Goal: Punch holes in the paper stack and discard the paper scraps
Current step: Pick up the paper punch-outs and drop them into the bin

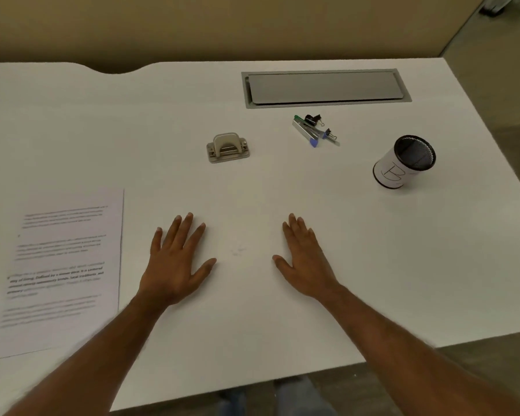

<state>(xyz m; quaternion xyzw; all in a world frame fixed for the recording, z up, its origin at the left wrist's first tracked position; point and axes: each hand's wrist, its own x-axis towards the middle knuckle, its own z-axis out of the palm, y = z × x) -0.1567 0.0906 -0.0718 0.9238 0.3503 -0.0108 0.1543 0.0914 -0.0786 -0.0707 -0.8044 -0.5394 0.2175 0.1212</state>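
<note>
A printed paper stack (63, 268) lies flat on the white desk (282, 187) at the left. A grey hole punch (228, 147) stands further back, near the middle. My left hand (176, 259) rests palm down on the desk just right of the paper, fingers spread, holding nothing. My right hand (305, 258) lies flat a short way to the right, also empty. A few faint paper scraps (238, 250) lie between my hands. A black mesh cup (406, 162) wrapped in white paper marked "B" stands at the right.
A stapler with binder clips and a pen (314, 130) lies behind the punch to the right. A grey cable hatch (324, 87) is set into the desk's back. The desk's front edge runs below my forearms; its right edge is beyond the cup.
</note>
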